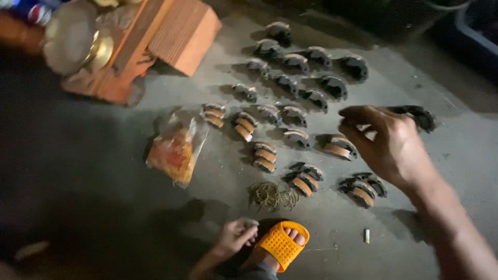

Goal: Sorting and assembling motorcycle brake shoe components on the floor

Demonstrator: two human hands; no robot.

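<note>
Curved shoe (417,116), dark metal w/ a lining, sits pinched in my right hand (391,142), fingers curled round its near end, held just above the concrete floor (456,155) at the right end of the spread. My left hand (236,234) is low in view, fingers loosely curled & resting vs. my foot in an orange sandal (282,243); it holds nothing I can make out. Just past that hand lies a tangle of thin wire springs (272,196). Rest of the shoes (290,111) are laid out on the floor in rough rows, approx. 20 pcs, running from near the sandal up toward the far edge. Nearer ones show tan/orange lining & some are stacked in 2s or 3s; far ones look darker, lining side can't be told. To the left of the rows lies a crumpled clear plastic bag (176,150) w/ orange & yellow stuff inside. Top left there's an orange block-shaped box (181,33) lying tilted, w/ a pale round thing (67,36) beside it, too blurred to tell what. Small white cigarette butt (367,236) lies on the floor near my right forearm.
</note>
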